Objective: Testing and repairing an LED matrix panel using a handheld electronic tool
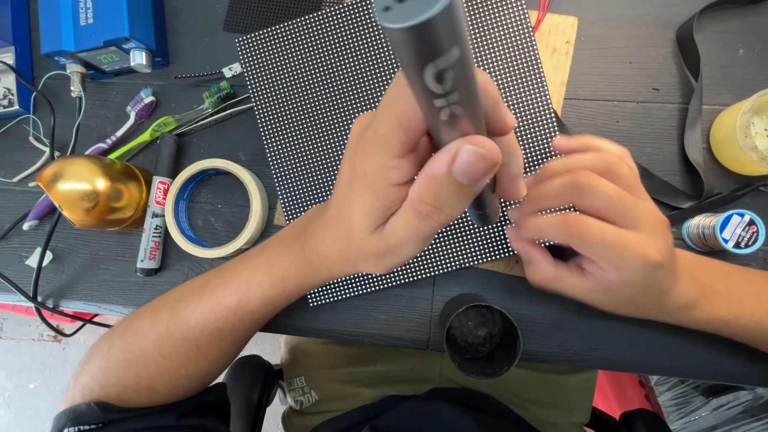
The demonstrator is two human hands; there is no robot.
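My left hand point(400, 192) grips a grey cylindrical pen-shaped tool point(438, 88), held upright with its tip pointing down at a black panel covered in a grid of small white dots point(320, 96). The panel lies flat on the dark workbench. My right hand point(600, 224) rests on the panel's right edge, fingers curled and pressing down near the tool's tip. The tip itself is hidden behind my fingers.
Left of the panel lie a roll of masking tape point(214, 206), a black marker point(154, 206), toothbrushes point(128, 128), tweezers point(212, 120) and a gold dome-shaped object point(92, 190). A blue station point(102, 32) stands at back left. A solder spool point(724, 232) and yellow container point(740, 132) sit right. A round hole point(482, 336) opens in the bench front.
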